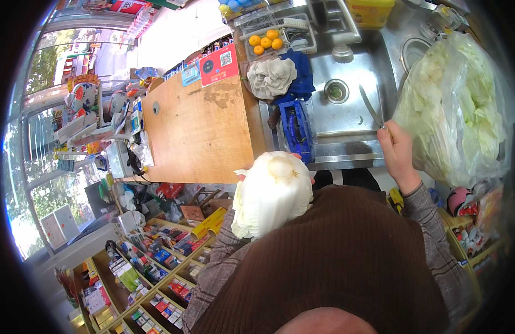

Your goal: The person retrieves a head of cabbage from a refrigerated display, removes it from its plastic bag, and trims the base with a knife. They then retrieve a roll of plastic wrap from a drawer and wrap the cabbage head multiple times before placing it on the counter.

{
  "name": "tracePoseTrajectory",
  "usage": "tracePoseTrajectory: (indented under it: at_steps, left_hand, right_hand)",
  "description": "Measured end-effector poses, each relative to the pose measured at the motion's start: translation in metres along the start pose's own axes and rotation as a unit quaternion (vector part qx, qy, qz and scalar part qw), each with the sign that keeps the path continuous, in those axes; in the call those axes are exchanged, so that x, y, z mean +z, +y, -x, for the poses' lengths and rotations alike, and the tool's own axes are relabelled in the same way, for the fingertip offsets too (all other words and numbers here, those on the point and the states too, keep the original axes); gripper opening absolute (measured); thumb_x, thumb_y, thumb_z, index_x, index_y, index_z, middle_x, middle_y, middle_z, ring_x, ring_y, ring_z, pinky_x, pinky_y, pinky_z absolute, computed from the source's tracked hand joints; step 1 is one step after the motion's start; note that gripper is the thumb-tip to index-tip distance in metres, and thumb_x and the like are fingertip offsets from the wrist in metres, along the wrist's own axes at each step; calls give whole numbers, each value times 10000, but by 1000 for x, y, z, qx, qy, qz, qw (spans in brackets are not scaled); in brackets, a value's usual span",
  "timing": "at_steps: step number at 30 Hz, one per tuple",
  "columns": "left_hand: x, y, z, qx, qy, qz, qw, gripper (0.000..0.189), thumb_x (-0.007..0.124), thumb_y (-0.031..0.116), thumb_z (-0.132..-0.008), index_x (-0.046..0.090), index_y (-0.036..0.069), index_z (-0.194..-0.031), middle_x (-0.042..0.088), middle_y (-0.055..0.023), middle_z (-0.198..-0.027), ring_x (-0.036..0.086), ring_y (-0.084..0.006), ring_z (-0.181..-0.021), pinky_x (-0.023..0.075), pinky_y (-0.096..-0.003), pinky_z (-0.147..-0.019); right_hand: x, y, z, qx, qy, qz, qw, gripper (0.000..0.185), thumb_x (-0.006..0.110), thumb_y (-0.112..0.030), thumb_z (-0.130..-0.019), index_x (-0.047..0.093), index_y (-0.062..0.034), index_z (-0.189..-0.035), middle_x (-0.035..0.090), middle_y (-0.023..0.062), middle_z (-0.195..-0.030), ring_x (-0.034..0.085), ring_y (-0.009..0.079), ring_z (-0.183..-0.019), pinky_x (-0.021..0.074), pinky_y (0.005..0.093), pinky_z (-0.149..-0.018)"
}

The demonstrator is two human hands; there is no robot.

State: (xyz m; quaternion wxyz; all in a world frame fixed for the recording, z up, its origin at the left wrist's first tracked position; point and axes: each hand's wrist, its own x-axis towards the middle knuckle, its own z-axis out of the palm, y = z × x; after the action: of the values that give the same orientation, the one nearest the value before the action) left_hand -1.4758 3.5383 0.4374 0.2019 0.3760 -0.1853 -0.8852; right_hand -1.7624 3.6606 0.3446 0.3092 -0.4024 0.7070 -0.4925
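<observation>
My left hand point(297, 155) holds a head of napa cabbage point(278, 196) from beneath, its pale root end up, with only some fingertips showing. In my right hand point(396, 150) is a knife point(369, 104), gripped by the handle over the right front of the steel sink point(341, 112). The blade points away over the basin. Bits of green leaf lie in the drain point(336, 91) and on the basin floor. To the right of my right hand, a large clear plastic bag point(453, 108) full of pale green cabbage rests beside the sink.
Left of the sink are a wooden counter point(195, 125), a crumpled pale cloth point(272, 77) on a blue cloth point(297, 75), a blue box point(297, 131) and several small oranges point(266, 42). The faucet point(343, 52) overhangs the basin. Shelves of packaged goods point(170, 309) stand at lower left.
</observation>
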Motion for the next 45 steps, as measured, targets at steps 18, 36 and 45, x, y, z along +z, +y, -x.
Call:
tracePoseTrajectory:
  at_steps: [18, 36, 45]
  left_hand:
    - [-43, 10, -8, -86, -90, -56, 991, 482, 604, 364, -980, 547, 4, -1295, 677, -197, -1137, 687, -300, -1000, 566, -438, -863]
    - [-54, 4, -7, -129, -115, -88, 981, 657, 621, 511, -928, 534, -29, -1292, 648, -284, -1157, 663, -402, -1047, 549, -518, -888]
    - [-89, -10, -22, -114, -44, -54, 991, 872, 578, 707, -859, 535, -37, -1312, 652, -193, -1211, 654, -309, -1070, 527, -437, -941]
  right_hand:
    - [49, -84, -27, -229, -342, -45, 910, 459, 741, -437, -888, 521, -73, -714, 516, 105, -589, 554, 352, -551, 410, 412, -501]
    - [34, -81, -27, -280, -325, 45, 902, 436, 752, -447, -862, 543, -104, -693, 551, 80, -591, 585, 325, -555, 431, 419, -495]
    - [24, -85, -12, -289, -301, -4, 909, 439, 767, -428, -855, 518, -100, -701, 561, 67, -619, 598, 313, -584, 445, 407, -513]
